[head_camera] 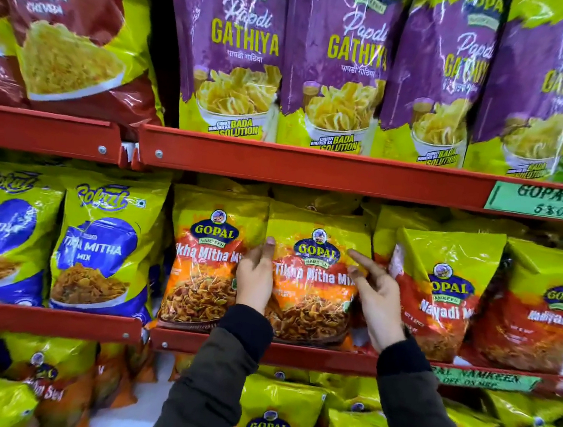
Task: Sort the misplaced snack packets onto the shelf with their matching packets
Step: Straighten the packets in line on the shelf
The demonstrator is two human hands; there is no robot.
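Grip loose, left hand [255, 276] and right hand [377, 293] flank orange packet [312, 285].

Gathiya packets [335, 63] purple; Tikha Mitha packet [314, 285] orange-yellow; shelf rail [312, 168] red

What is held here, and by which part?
The Tikha Mitha Mix packet, pressed between left hand and right hand at its side edges; fingers mostly straight.
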